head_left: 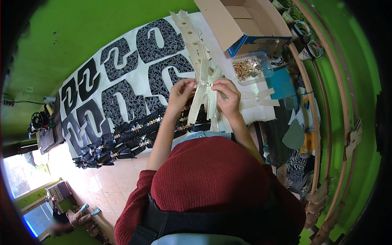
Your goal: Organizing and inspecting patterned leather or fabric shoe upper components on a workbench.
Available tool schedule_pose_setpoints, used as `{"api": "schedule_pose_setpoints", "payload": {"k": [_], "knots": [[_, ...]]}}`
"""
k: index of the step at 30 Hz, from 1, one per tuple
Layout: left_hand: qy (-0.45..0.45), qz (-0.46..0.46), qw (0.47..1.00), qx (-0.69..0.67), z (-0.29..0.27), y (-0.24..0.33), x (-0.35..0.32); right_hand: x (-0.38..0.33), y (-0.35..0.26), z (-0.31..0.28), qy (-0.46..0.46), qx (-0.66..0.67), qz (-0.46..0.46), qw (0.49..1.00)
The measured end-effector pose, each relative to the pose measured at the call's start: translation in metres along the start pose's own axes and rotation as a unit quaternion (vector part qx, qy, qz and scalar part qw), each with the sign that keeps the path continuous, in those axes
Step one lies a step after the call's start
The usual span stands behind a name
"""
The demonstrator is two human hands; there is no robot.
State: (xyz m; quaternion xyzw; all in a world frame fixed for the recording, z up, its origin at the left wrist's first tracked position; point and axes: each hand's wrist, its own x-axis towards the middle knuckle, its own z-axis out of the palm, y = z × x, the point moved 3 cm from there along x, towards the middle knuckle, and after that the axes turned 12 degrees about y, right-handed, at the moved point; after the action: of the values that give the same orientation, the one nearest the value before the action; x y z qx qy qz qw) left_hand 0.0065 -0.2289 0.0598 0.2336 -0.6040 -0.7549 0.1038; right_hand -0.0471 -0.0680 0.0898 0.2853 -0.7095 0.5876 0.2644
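Above the near edge of the table, I hold a cream strap piece (199, 104) whose bands cross at a small shiny metal ornament. My left hand (181, 93) pinches its left side near the crossing. On the other side, the fingers of my right hand (228, 94) are closed at the crossing, close to the ornament. A row of similar cream strap pieces (192, 37) with metal ornaments runs away toward the far edge. Another cream strap piece (258, 98) lies right of my right hand. What exactly sits between my fingertips is too small to make out.
Black patterned cut-out sheets (121, 61) cover the table's left side. Shiny black straps with gold fittings (126, 139) lie along the near edge. A clear tub of gold fittings (250, 69) stands beside an open cardboard box (222, 22). A sewing machine (38, 122) is at far left.
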Motion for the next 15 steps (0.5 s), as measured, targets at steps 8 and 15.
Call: {"api": "schedule_pose_setpoints", "payload": {"k": [8, 15], "knots": [[-0.068, -0.091, 0.990, -0.087, 0.005, 0.013, -0.006, -0.001, -0.006, 0.007, -0.062, 0.038, 0.032, 0.997], [-0.042, -0.058, 0.995, -0.075, 0.009, 0.012, -0.014, 0.000, 0.000, 0.006, -0.016, 0.154, 0.265, 0.952]]}}
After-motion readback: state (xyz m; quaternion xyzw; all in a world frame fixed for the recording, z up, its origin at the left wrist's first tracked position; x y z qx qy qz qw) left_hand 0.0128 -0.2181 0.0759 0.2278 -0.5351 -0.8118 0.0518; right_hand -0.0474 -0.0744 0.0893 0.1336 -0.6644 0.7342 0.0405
